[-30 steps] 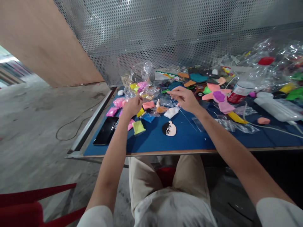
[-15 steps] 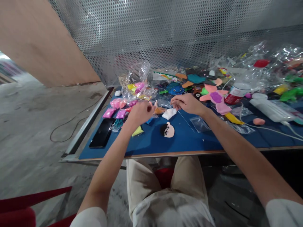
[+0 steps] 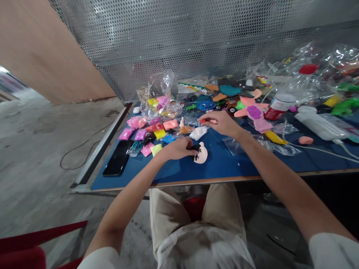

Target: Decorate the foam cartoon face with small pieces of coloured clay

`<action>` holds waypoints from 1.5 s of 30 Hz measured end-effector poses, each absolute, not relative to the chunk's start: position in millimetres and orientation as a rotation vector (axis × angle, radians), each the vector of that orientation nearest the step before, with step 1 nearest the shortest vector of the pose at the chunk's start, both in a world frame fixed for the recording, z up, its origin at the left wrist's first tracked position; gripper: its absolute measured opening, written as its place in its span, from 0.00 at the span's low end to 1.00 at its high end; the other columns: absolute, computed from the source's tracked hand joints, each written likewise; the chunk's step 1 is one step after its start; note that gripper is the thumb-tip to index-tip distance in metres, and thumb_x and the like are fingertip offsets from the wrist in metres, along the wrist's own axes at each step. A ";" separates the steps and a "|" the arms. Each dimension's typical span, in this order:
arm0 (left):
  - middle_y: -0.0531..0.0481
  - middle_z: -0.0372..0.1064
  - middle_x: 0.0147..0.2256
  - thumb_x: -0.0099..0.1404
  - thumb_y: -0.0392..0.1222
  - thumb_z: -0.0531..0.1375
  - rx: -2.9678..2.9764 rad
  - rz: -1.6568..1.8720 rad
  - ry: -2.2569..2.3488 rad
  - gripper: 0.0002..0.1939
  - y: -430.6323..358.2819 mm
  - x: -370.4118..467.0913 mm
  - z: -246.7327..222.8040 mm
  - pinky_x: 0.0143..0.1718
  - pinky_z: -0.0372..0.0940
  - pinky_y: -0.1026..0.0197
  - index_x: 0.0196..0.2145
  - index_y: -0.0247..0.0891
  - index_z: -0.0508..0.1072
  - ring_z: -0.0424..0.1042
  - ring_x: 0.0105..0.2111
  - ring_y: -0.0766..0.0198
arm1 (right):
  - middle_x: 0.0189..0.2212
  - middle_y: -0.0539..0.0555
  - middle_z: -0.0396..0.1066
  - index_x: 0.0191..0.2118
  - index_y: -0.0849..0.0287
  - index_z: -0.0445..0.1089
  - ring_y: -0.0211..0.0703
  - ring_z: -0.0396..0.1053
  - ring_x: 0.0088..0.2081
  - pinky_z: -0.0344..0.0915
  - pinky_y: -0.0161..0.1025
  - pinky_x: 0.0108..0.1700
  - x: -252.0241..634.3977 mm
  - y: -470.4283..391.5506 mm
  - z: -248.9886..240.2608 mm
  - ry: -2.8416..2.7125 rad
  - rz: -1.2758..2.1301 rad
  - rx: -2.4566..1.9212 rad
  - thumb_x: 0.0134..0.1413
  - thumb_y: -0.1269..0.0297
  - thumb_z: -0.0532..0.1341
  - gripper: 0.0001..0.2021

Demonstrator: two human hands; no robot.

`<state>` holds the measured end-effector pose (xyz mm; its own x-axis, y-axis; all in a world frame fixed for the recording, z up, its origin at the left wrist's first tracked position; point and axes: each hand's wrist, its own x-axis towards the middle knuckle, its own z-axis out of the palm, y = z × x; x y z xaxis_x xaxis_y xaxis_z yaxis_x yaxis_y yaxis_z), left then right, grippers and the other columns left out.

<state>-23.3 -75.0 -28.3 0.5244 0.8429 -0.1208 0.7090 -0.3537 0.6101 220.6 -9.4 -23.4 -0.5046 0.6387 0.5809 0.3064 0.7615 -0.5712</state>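
A small flat clay face with black hair, eyes and a dark moustache lies on the blue table top. My left hand is at its left edge, thumb and fingers closed on the black hair side. Above and to the right, my right hand is raised over the table, its fingers pinched on a small red-orange stick-like piece, partly covered by the fingers. Close behind the face lies a white clay packet, with an orange-brown figure piece beside it.
Several coloured clay packets and a black phone lie at left. Clay shapes, a pink figure, a red-labelled bottle, a white bottle with a cable, and crumpled plastic fill the right. A perforated metal panel stands behind.
My left hand has come down and right, from above the packets to the clay face. My right hand has stayed near the same place; the red-orange piece now shows in its fingers.
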 end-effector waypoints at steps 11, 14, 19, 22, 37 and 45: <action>0.46 0.78 0.38 0.68 0.49 0.62 2.059 0.449 1.020 0.12 -32.7 -45.2 5.2 0.33 0.71 0.61 0.41 0.38 0.77 0.77 0.34 0.62 | 0.41 0.55 0.82 0.42 0.51 0.80 0.47 0.80 0.44 0.77 0.46 0.50 205.9 -24.7 -33.2 -1.948 0.316 -0.553 0.68 0.50 0.64 0.12; 0.46 0.78 0.36 0.68 0.50 0.62 2.177 0.525 1.037 0.13 -19.5 -56.3 6.2 0.32 0.69 0.62 0.41 0.38 0.78 0.76 0.33 0.62 | 0.39 0.55 0.82 0.41 0.51 0.80 0.47 0.80 0.40 0.77 0.44 0.46 193.3 -33.9 -39.9 -1.964 0.292 -0.535 0.68 0.51 0.64 0.12; 0.42 0.80 0.44 0.69 0.51 0.60 2.246 0.794 1.132 0.17 -17.5 -66.0 -2.9 0.37 0.69 0.61 0.49 0.39 0.78 0.77 0.37 0.61 | 0.40 0.55 0.82 0.45 0.52 0.79 0.46 0.79 0.40 0.75 0.43 0.46 182.9 -39.3 -54.3 -2.103 0.275 -0.473 0.70 0.57 0.63 0.09; 0.42 0.79 0.46 0.69 0.49 0.60 2.267 0.807 1.134 0.16 -19.5 -66.2 -8.4 0.39 0.70 0.61 0.49 0.40 0.78 0.77 0.39 0.60 | 0.41 0.56 0.80 0.43 0.51 0.80 0.48 0.76 0.44 0.72 0.46 0.48 179.9 -37.7 -60.0 -2.177 0.118 -0.439 0.69 0.57 0.64 0.08; 0.47 0.78 0.38 0.70 0.48 0.61 2.231 0.815 1.012 0.14 -31.2 -55.2 -12.6 0.40 0.74 0.60 0.48 0.38 0.76 0.78 0.38 0.61 | 0.41 0.54 0.75 0.40 0.44 0.83 0.51 0.62 0.46 0.52 0.50 0.49 170.1 -47.6 -67.0 -2.190 -0.260 -0.689 0.69 0.51 0.63 0.11; 0.48 0.77 0.36 0.71 0.49 0.61 2.193 0.821 0.992 0.15 -32.2 -53.5 -11.1 0.35 0.74 0.63 0.49 0.37 0.76 0.78 0.38 0.61 | 0.41 0.53 0.74 0.40 0.43 0.83 0.50 0.60 0.47 0.48 0.49 0.51 167.0 -47.6 -69.1 -2.217 -0.317 -0.707 0.67 0.50 0.65 0.10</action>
